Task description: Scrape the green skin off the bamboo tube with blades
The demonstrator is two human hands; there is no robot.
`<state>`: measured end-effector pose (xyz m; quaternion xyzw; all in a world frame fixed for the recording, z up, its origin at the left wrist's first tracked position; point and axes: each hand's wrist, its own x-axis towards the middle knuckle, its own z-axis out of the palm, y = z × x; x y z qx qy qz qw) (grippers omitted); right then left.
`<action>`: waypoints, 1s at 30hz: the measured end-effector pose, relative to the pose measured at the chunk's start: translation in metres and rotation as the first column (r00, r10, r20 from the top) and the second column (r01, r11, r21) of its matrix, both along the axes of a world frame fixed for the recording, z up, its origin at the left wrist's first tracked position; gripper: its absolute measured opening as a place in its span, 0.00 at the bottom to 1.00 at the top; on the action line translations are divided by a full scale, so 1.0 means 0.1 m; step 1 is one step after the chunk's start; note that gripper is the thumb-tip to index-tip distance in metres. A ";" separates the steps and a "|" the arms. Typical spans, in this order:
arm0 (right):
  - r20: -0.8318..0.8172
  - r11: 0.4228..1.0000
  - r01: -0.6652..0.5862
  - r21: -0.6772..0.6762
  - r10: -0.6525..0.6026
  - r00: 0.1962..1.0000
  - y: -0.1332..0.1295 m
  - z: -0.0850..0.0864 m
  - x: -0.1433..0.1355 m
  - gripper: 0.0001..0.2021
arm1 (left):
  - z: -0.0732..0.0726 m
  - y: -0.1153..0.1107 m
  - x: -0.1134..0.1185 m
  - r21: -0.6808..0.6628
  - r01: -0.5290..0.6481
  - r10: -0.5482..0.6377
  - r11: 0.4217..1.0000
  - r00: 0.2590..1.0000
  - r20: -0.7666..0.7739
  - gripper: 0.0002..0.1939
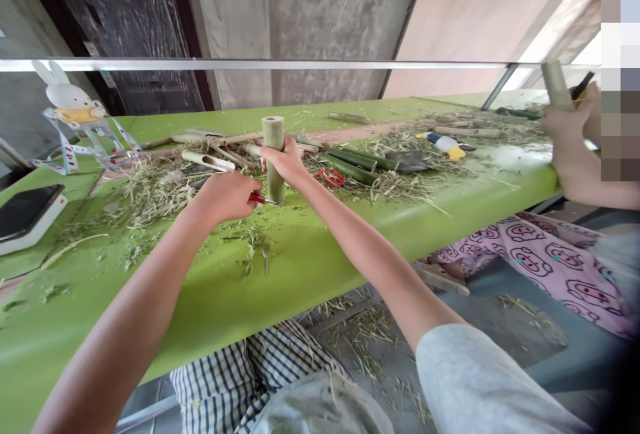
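Note:
A pale bamboo tube (273, 133) stands upright on the green table top, its open end upward. My right hand (287, 161) is wrapped round the middle of it from the right side. In my closed left hand (225, 197) is a small red-handled carving knife (257, 198). Its thin metal tip points right and meets the tube near the foot; whether it cuts in, I cannot tell. Just left of the tube lies a split, hollowed bamboo piece (208, 160). Several dark green bamboo lengths (347, 166) lie to the right, among shavings.
Bamboo shavings (150, 191) cover much of the green table (215, 314). At left are a white box with a black top (31, 217) and a rabbit figure (67, 95). A white, blue and yellow object (445, 146) lies right. A co-worker's hand (567, 121) grips another bamboo tube (557, 86).

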<state>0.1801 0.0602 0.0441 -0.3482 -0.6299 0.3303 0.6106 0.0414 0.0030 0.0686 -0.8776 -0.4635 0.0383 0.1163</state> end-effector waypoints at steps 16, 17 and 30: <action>-0.074 0.998 0.030 -0.053 -0.034 0.997 0.17 -0.03 0.06 0.09 | -0.09 0.22 0.03 -0.158 0.013 -0.012 0.987 1.000 0.005 0.12; -0.109 0.997 0.027 -0.068 -0.035 0.993 0.21 -0.04 0.07 0.09 | -0.11 0.19 -0.01 -0.158 0.009 -0.005 0.987 1.000 0.025 0.13; -0.074 0.996 -0.063 -0.056 0.059 0.996 0.12 0.00 0.07 0.10 | -0.12 0.18 0.00 -0.064 -0.047 0.035 0.997 0.985 -0.166 0.19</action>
